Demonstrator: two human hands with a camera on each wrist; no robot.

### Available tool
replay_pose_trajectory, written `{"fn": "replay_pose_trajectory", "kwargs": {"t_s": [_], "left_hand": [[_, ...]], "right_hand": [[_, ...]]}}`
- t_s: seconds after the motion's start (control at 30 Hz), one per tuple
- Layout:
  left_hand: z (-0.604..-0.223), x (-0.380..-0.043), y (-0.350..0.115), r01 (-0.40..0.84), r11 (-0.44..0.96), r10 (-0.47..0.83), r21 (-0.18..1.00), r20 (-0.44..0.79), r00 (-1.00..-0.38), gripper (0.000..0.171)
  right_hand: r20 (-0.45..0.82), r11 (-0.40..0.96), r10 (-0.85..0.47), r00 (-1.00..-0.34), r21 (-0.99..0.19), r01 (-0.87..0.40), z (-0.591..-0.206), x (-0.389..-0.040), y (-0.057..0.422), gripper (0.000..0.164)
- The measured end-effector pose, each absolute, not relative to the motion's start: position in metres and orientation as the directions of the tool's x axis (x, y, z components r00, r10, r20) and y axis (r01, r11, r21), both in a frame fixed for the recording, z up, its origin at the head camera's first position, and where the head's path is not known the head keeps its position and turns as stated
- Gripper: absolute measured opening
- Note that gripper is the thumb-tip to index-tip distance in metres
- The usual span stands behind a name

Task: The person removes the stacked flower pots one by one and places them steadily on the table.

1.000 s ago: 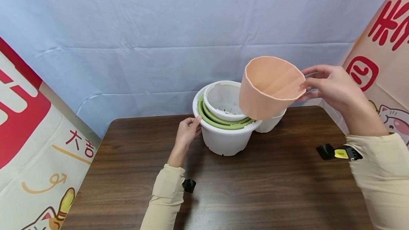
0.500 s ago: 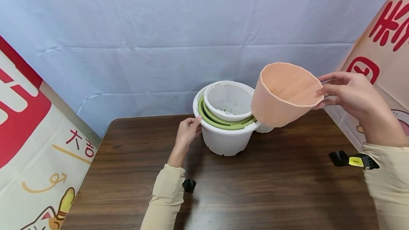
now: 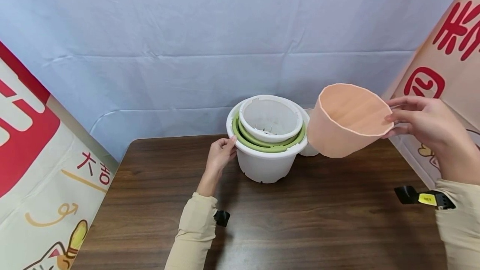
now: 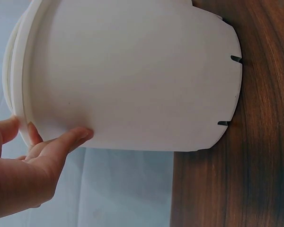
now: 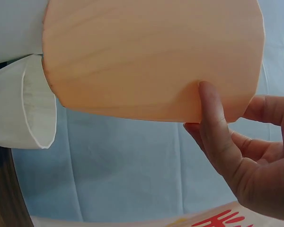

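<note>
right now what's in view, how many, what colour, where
table: one, brown, underneath
big white pot: one, white, on the table
green pot: at least one, green, inside that
small white pot: one, white, innermost
peach pot: one, peach, tilted in the air
other white pot: one, white, partly behind the peach pot
cloth: one, pale blue, behind
banners: two, pale and red, both sides
sleeves: two, cream, both arms
wrist cameras: two, black, both wrists
left hand: one, on big white pot's rim
right hand: one, holding peach pot
</note>
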State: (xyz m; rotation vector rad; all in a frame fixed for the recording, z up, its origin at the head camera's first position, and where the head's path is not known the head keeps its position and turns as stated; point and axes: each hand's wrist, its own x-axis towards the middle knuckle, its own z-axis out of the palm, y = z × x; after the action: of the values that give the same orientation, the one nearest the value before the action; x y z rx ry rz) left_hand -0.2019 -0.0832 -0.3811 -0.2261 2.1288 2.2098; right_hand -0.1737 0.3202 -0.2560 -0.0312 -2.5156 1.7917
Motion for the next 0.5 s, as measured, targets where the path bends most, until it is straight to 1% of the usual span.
{"fn": "replay_pose_trajectory", "kwargs": {"t_s": [0.17,0.4,0.5], "left_hand": [[-0.382,-0.202,-0.083,-0.151,-0.041,-0.056,0.988,-0.153,-0.987,0.031],[-0.381,-0.202,-0.084,-0.154,-0.04,-0.054,0.987,-0.157,-0.986,0.031],[-0.381,-0.202,-0.084,-0.154,-0.041,-0.052,0.987,-0.156,-0.986,0.031]], "right_hand": [[0.015,0.28,0.054,-0.998,-0.96,0.001,-0.264,-0.171,0.329,0.02],[0.014,0.375,0.061,-0.998,-0.927,0.01,-0.276,-0.169,0.338,0.018],[0.015,0.387,0.059,-0.998,-0.922,0.008,-0.28,-0.168,0.34,0.02]]}}
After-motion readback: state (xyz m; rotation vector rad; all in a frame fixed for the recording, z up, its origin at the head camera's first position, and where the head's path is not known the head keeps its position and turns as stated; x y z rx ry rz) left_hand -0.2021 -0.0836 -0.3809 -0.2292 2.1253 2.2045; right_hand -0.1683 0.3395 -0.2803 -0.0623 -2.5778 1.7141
